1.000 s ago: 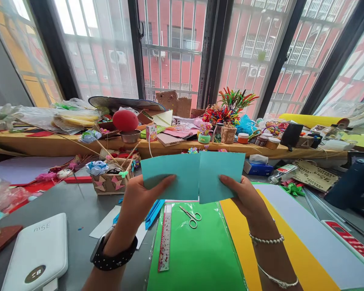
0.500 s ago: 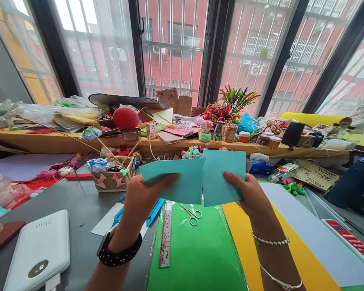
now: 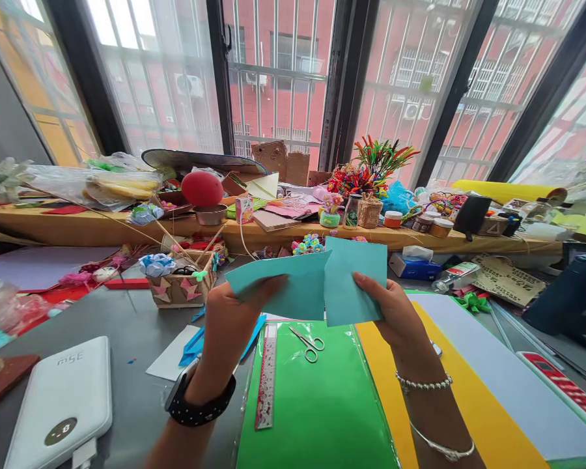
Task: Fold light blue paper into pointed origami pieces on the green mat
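My left hand (image 3: 233, 311), with a black watch strap on its wrist, pinches a teal piece of paper (image 3: 303, 290) between thumb and fingers. A second teal piece of paper (image 3: 344, 301) is gripped by my right hand (image 3: 398, 316), thumb in front and fingers behind. The two pieces meet along an upright line in the middle; I cannot tell whether they are still joined there. Below them, small scissors (image 3: 308, 345) and a patterned ruler (image 3: 266, 384) lie on a green sheet in clear wrapping (image 3: 322, 410).
Yellow (image 3: 449, 397) and pale sheets lie to the right. On the left are a white power bank (image 3: 61, 397), a cardboard box (image 3: 178, 290) and folded blue paper (image 3: 190, 348). A cluttered ledge (image 3: 283, 238) with a red balloon (image 3: 202, 189) runs below the windows.
My right hand and its teal piece have shifted slightly left and up, so the pieces overlap or press closer at the middle. My left hand keeps its grip, its wrist turned a little.
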`<action>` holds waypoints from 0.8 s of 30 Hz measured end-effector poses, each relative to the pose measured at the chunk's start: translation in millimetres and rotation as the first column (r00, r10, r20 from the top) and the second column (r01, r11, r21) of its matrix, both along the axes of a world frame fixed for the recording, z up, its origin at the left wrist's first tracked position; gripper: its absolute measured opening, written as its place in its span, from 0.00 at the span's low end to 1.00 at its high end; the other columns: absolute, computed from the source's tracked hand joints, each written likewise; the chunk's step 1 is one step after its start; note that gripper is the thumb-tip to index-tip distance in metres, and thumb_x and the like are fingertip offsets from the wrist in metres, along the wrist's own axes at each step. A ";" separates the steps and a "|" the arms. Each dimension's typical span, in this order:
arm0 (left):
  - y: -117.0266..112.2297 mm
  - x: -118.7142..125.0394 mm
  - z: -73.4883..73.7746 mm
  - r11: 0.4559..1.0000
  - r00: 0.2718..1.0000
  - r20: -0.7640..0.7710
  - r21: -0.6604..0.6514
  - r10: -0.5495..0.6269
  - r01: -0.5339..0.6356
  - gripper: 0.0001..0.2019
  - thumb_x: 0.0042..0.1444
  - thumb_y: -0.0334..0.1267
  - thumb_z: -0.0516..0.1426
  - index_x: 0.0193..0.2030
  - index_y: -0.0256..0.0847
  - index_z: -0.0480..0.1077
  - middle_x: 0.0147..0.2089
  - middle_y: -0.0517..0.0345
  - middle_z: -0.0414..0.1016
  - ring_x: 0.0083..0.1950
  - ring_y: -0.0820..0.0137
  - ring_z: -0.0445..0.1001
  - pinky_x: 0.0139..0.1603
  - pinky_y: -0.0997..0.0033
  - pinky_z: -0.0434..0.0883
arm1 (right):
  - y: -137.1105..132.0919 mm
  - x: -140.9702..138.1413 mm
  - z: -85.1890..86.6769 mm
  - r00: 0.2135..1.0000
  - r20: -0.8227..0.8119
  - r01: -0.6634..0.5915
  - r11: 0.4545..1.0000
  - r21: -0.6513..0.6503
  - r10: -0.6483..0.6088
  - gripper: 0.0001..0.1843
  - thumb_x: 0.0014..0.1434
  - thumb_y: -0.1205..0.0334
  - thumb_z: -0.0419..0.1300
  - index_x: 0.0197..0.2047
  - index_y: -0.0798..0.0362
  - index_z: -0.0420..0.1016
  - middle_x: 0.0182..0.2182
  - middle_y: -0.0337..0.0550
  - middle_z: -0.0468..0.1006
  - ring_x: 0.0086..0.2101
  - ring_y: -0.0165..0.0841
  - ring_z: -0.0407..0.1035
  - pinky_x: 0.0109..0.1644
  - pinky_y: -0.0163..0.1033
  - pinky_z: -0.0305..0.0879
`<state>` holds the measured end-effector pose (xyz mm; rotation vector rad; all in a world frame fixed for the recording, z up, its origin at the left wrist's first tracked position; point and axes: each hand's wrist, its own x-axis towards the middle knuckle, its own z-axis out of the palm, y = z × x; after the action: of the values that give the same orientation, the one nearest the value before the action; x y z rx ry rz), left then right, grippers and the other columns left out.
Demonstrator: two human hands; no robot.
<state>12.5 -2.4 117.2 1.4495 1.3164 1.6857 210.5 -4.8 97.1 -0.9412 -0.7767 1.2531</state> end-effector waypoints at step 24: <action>0.6 -3.0 -3.0 0.998 0.992 -0.123 0.062 -0.022 0.030 0.05 0.38 0.40 0.61 0.24 0.43 0.74 0.20 0.67 0.73 0.23 0.74 0.68 0.24 0.78 0.67 | -2.1 7.0 3.2 0.998 0.039 -0.045 0.996 -0.078 0.048 0.12 0.37 0.62 0.67 0.27 0.58 0.74 0.22 0.42 0.78 0.19 0.31 0.70 0.22 0.32 0.69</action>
<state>9.5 -1.8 114.1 1.6222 1.3124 1.6584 217.5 -6.9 100.3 -1.0190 -0.7910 1.3155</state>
